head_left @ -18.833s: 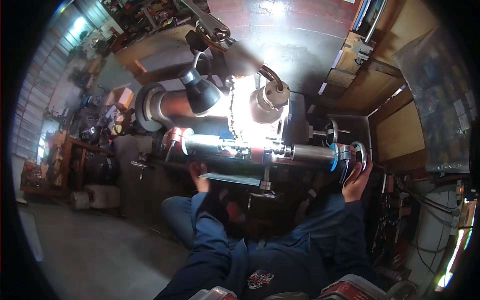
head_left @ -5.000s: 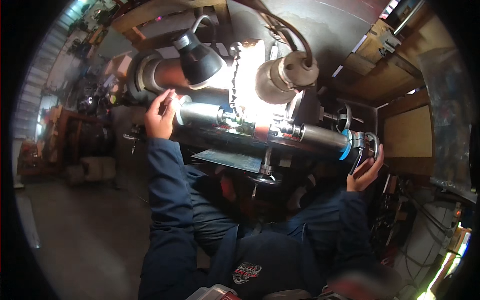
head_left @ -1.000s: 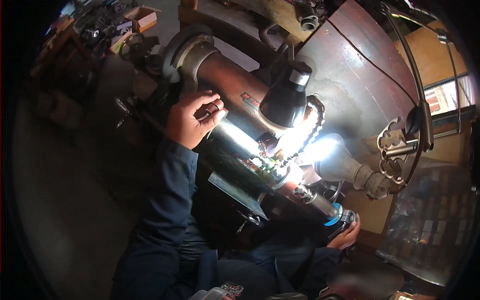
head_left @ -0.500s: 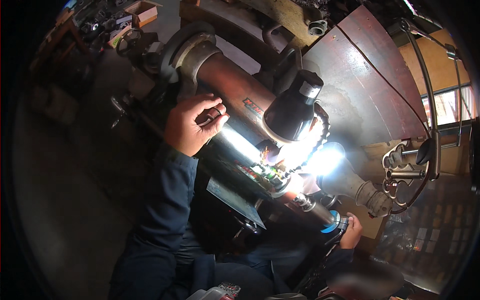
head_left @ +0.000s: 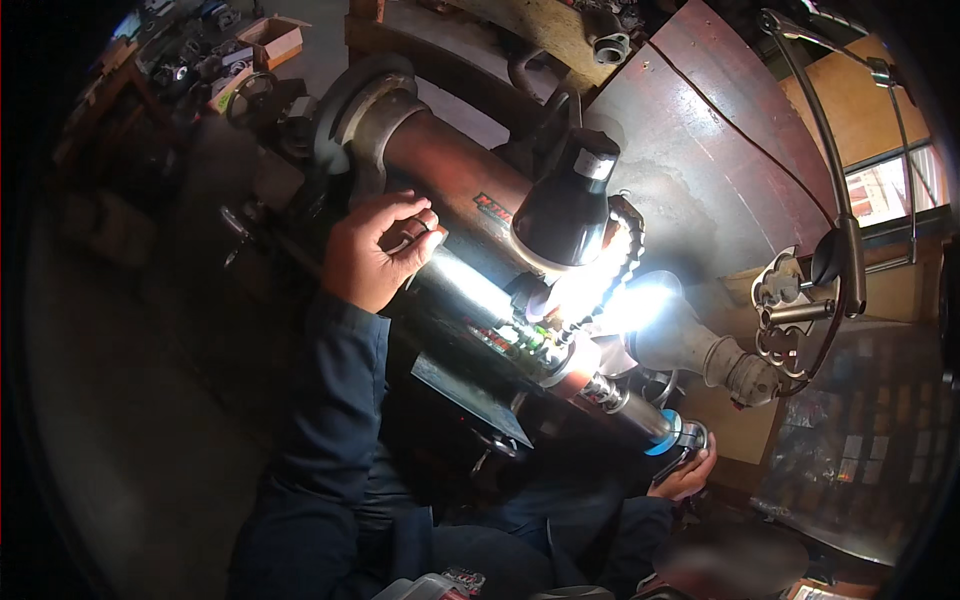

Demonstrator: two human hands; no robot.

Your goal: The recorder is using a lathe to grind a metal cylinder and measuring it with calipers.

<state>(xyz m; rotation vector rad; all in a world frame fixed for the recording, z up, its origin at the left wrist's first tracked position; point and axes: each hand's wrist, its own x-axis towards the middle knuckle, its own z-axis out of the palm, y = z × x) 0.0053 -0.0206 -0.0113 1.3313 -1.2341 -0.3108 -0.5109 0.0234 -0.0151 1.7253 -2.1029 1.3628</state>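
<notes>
At the upper left of a long cylindrical machine (head_left: 450,160), my left hand (head_left: 370,250) is closed, thumb against fingers. A dark, thin-edged part shows between them, too small to make out. My right hand (head_left: 687,475), at the lower right, has its fingers curled round the round metal end piece (head_left: 692,435) of a spindle. Next to that piece sits a blue ring (head_left: 662,432) on the steel shaft (head_left: 637,415). Midway between my hands, a black lamp shade (head_left: 562,215) hangs over a brightly lit work area (head_left: 545,335), where glare hides detail.
Beside the lamp, a segmented hose (head_left: 632,225) curves down, and a glowing bulb (head_left: 640,305) sits in a socket. A flat metal plate (head_left: 470,398) juts from the machine's near side. A jointed lamp arm (head_left: 835,150) stands at right before a reddish metal sheet (head_left: 700,140).
My right hand has turned round the spindle's end piece, its fingers now lower. My left hand keeps its closed pose. Orange sparks seen earlier at the work area no longer show. The view has shifted slightly.
</notes>
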